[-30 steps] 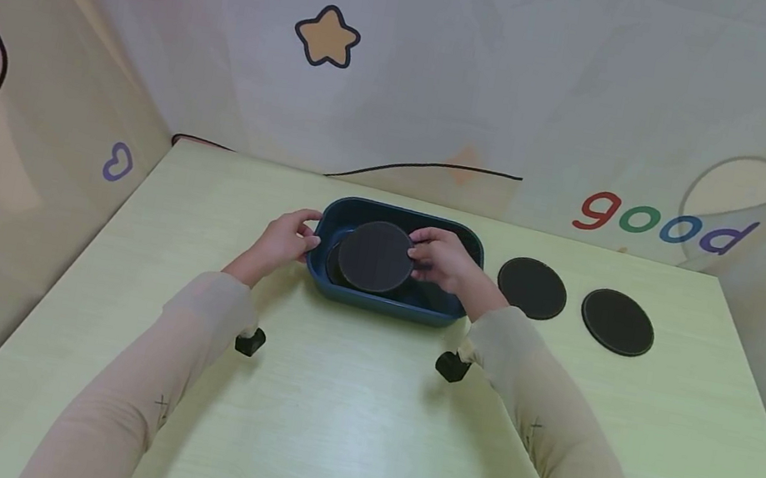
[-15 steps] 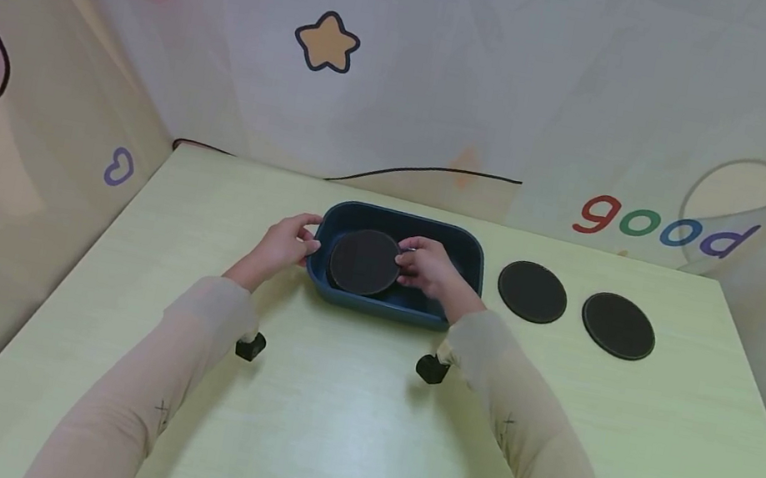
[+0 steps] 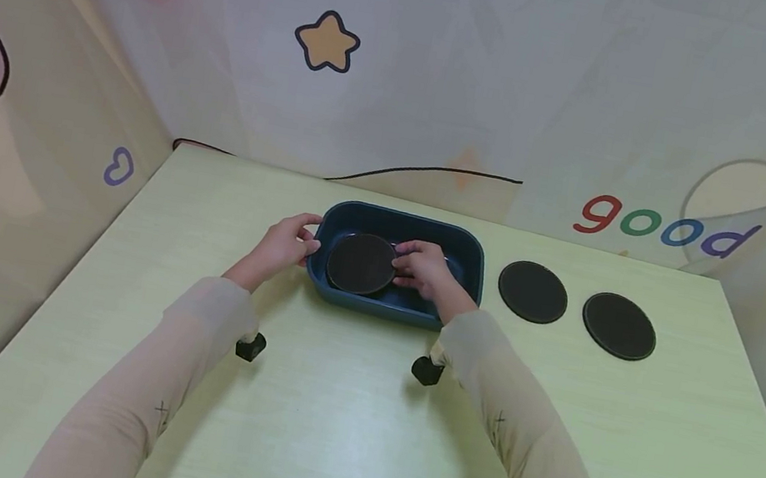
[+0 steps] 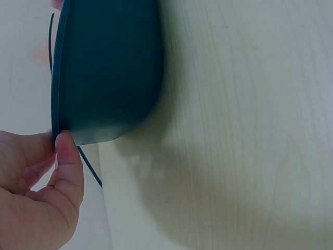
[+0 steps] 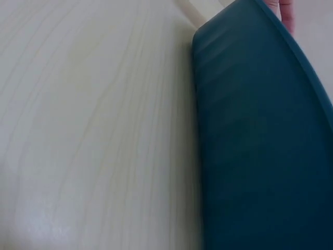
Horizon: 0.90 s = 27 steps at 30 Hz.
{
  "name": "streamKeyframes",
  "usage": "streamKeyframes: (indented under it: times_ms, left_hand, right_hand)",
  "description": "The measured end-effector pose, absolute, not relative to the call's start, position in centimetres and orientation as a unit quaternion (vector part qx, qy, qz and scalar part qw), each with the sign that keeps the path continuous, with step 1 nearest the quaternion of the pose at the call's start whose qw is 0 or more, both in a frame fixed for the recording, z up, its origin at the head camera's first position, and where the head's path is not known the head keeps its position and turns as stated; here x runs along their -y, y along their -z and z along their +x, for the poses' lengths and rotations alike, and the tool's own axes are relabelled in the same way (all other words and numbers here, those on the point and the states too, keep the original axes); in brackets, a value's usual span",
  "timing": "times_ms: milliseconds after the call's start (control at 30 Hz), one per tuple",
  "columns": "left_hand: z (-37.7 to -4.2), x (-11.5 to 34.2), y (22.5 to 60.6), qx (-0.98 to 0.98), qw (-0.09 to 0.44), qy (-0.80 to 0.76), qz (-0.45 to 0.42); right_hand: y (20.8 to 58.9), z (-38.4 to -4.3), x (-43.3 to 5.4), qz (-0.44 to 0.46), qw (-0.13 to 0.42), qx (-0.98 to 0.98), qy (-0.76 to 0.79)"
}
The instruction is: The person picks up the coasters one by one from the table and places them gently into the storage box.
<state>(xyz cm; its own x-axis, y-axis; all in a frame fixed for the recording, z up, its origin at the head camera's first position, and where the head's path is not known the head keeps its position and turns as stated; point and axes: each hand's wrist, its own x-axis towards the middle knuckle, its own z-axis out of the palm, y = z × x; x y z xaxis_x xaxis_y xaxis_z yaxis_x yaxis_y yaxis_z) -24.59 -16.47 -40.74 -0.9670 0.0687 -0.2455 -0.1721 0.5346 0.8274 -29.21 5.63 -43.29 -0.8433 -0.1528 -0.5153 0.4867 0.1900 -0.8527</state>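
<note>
A dark blue rectangular container (image 3: 408, 317) with rounded corners stands on the table. My left hand (image 3: 278, 249) pinches its left rim; the left wrist view shows thumb and fingers on either side of the container's edge (image 4: 55, 99). Inside, toward the left, lies a thin black round coaster (image 3: 361, 264), low in the container and close to flat. My right hand (image 3: 423, 269) reaches over the front wall and holds the coaster's right edge with its fingertips. The container's front wall (image 5: 260, 135) fills much of the right wrist view, which hides the coaster.
Two more black coasters lie flat on the table right of the container, a nearer one (image 3: 532, 292) and a farther one (image 3: 618, 326). The pale wood-grain table (image 3: 329, 424) ends at a printed cloth backdrop (image 3: 441, 71). Small black blocks (image 3: 250, 346) hang under both wrists.
My right hand has moved left and lowered the coaster into the container, over another dark disc visible there earlier. The left hand keeps its grip on the rim.
</note>
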Motion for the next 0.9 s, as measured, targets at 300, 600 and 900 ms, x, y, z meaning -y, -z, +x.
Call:
streamKeyframes:
  times_ms: [300,600,900]
  left_hand:
    - [-24.7,16.4,40.8,-0.869,0.124,-0.478,-0.03]
    - [-24.8,16.4,41.1,-0.87,0.126,-0.476,-0.029]
    - [-24.7,16.4,40.9,-0.869,0.132,-0.475,-0.035]
  right_hand:
    - [42.7,-29.3,-6.2,0.109,0.244,-0.768,0.582]
    - [40.6,-29.1,-7.7,0.061,0.248,-0.799,0.544]
    - [38.4,-29.1,-10.0,-0.017,0.269,-0.823,0.5]
